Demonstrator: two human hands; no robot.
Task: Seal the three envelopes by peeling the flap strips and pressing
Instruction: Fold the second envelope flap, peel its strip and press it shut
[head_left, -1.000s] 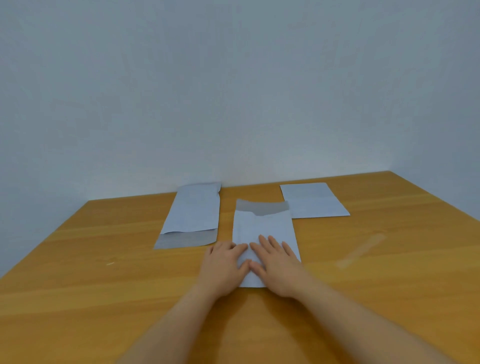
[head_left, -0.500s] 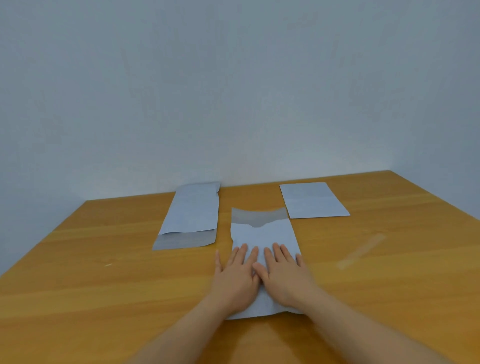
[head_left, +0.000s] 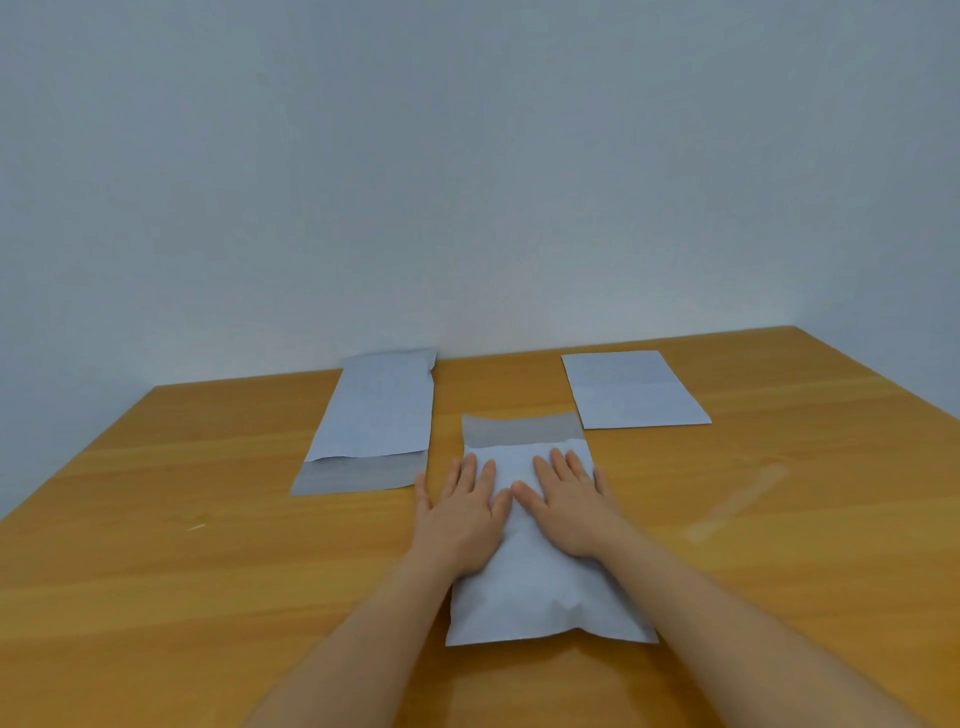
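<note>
A: Envelopes, where are they rn?

B: Three on the wooden table (head_left: 156, 597). Middle envelope (head_left: 540, 587) sits right in front of me, long axis running straight away from me toward the wall (head_left: 467, 182). Its grey flap (head_left: 519, 431) is at the far end, lying open and flat, pointing away from me. Closed bottom edge is nearest me.

A: Hands?

B: My left hand (head_left: 460, 512) is flat on it, palm down, fingers straight and spread, pointing fwd; the thumb side and part of the palm hang over the envelope's left edge onto the wood. My right hand (head_left: 563, 504) is flat too, fingers straight, fully on the paper. Index fingers nearly touch in the middle. Not gripping anything w/ either one, just pressing down. Fingertips sit just short of the flap fold.

A: Other two?

B: Left envelope (head_left: 379, 405) lies beside it, further back, long axis also roughly front-to-back but tilted a bit. Its grey flap (head_left: 358, 474) is open at the near end, so it points the opposite way, toward me. Right envelope (head_left: 631, 389) is at the back right, apart from the middle one; looks shorter, w/ a fold line across it.

A: Anything else?

B: A pale see-through strip (head_left: 737, 504) lies on the wood to my right, slanted, well apart from the envelopes.
</note>
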